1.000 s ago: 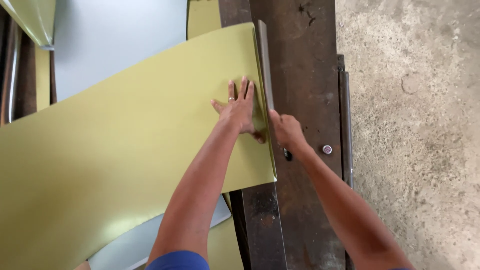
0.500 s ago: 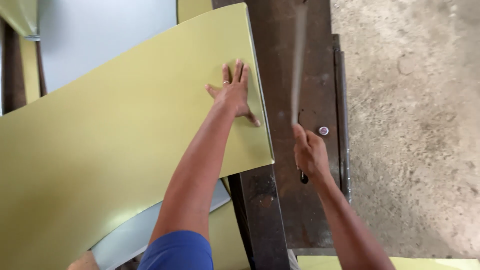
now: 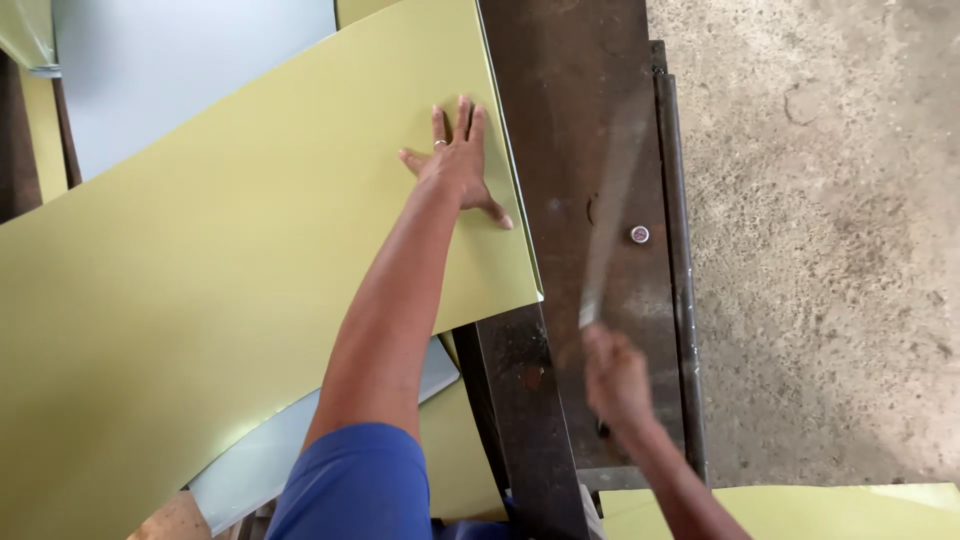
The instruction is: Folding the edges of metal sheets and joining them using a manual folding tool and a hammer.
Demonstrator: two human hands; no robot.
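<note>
Centrally, left hand [image 3: 458, 165] open, flat on yellow-green sheet [image 3: 220, 300]; lower right, right hand [image 3: 615, 380] closed around blurred metal blade [image 3: 610, 210] above rusty bench [image 3: 570, 120].

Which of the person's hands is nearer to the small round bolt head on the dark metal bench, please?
The right. The right hand is just below the bolt head, gripping a blurred strip; the left hand lies flat on the yellow-green sheet, farther away.

Left hand [image 3: 458, 165] flat, fingers spread; right hand [image 3: 615, 378] fisted, blurred.
</note>
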